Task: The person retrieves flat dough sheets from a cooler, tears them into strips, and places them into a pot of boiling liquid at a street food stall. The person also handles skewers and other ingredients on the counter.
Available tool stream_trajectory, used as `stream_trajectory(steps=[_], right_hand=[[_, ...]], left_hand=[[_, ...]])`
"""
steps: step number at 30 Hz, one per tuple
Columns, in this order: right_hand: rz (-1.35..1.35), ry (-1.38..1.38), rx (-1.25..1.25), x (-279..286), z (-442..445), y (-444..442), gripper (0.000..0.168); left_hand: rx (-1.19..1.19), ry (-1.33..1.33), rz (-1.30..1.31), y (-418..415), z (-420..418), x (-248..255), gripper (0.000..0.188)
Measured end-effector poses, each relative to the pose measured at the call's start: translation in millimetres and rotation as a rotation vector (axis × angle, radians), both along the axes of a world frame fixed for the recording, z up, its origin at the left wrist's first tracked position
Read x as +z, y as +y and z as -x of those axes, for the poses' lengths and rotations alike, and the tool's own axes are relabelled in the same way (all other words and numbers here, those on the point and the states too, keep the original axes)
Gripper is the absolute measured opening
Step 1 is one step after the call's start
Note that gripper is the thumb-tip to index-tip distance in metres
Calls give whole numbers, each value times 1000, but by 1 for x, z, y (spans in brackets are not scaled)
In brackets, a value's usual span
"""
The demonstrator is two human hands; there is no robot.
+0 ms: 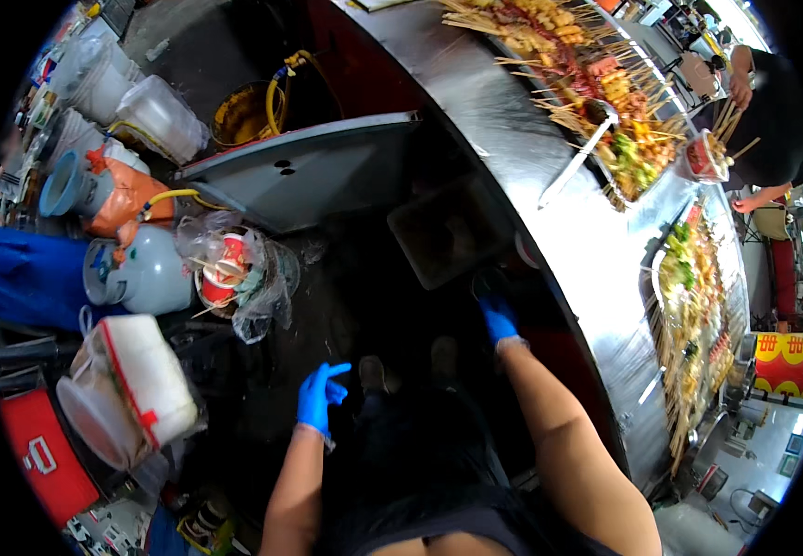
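Note:
My left hand (319, 399), in a blue disposable glove, hangs over the dark floor with its fingers apart and nothing in it. In the same kind of glove, my right hand (497, 318) reaches down beneath the edge of the steel counter (512, 149). Its fingertips fade into shadow beside a dark, unclear object, so I cannot tell whether they hold it. A dim, pale-edged bin or tray (446, 233) lies just beyond that hand. On the counter, a long tray of skewered food (596, 83) has a steel ladle (582, 156) resting across its side.
A second skewer tray (693, 285) stands nearer on the counter. Across it, a person (776, 125) holds a paper cup (707, 156) of skewers. To my left are a gas cylinder (158, 271), a bagged trash bin (235, 278), a foam box (155, 379) and a yellow hose (276, 104).

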State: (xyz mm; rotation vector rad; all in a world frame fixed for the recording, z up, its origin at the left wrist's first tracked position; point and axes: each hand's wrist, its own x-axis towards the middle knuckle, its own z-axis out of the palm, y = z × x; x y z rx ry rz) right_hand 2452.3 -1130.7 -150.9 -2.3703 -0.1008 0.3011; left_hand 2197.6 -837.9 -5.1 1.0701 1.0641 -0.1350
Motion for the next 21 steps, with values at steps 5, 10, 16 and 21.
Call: stream_trajectory(steps=[5, 10, 16, 21], right_hand=[[1149, -18, 748, -93, -123, 70, 32], [953, -42, 360, -244, -226, 71, 32], [608, 350, 113, -291, -264, 125, 41], [810, 341, 185, -288, -261, 153, 47]], left_hand=[[199, 124, 102, 17, 21, -109, 33], [281, 280, 162, 12, 41, -227, 32], [319, 366, 285, -4, 21, -270, 32], [185, 382, 317, 3, 14, -291, 30]])
